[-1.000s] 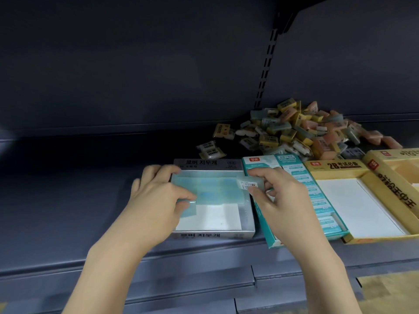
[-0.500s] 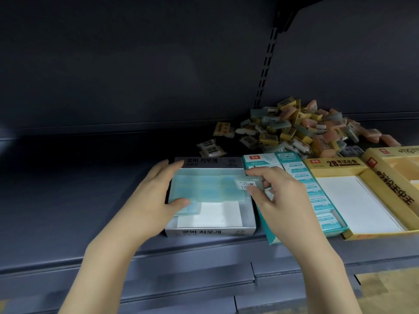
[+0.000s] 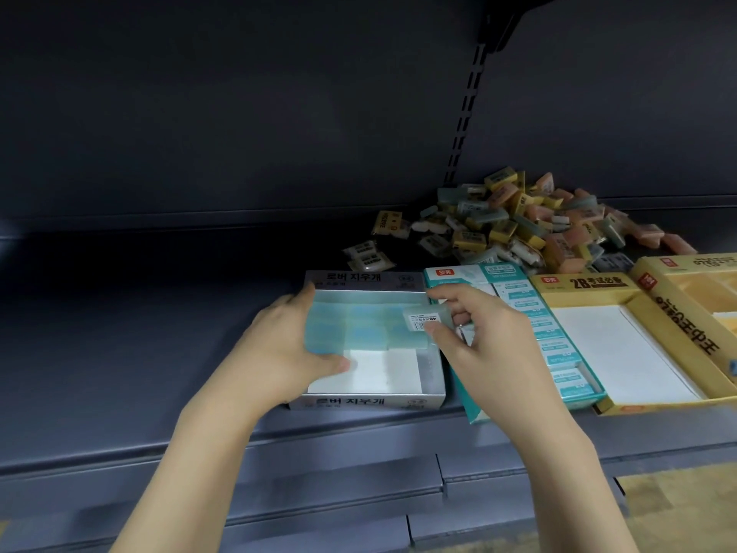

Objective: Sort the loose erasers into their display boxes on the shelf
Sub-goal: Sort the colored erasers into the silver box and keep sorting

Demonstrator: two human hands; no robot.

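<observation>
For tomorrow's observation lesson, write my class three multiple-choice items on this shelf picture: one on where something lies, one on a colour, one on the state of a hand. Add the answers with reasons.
1. Where is the pile of loose erasers?
A. behind the display boxes, at the back of the shelf
B. inside the silver box
C. on the floor

2. What colour are the erasers already in the silver box?
A. pink
B. pale blue
C. black

3. What is the right hand doing?
A. lying flat on the shelf
B. pinching a small wrapped eraser
C. hanging empty

Answers:
1 A, the heap lies beyond the teal box and the yellow box.
2 B, blue blocks fill the far part of the box.
3 B, thumb and fingers close on the eraser above the silver box's right side.
</observation>
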